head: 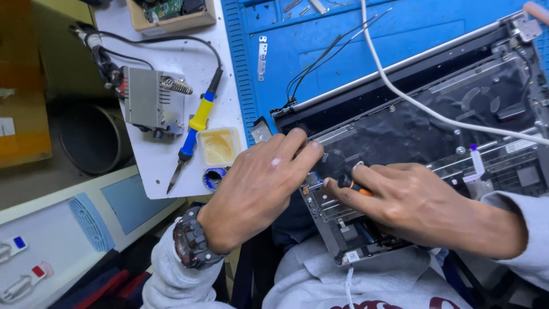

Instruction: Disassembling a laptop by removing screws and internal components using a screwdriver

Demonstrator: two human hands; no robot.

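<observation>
An opened laptop chassis (pixel 434 114) lies on a blue work mat, its near corner over my lap. My left hand (pixel 257 183) rests on the chassis's near-left corner, fingers spread and pressing on the frame. My right hand (pixel 412 200) grips a small screwdriver with a black and orange handle (pixel 350 183), its tip down at the corner near my left fingertips. A white cable (pixel 412 100) runs across the laptop.
A blue mat (pixel 354 40) covers the bench. To the left on a white board are a soldering iron with a yellow and blue handle (pixel 194 129), its grey metal stand (pixel 151 100), a flux tub (pixel 218 146) and a cardboard box (pixel 171 20). A wristwatch (pixel 191 240) is on my left arm.
</observation>
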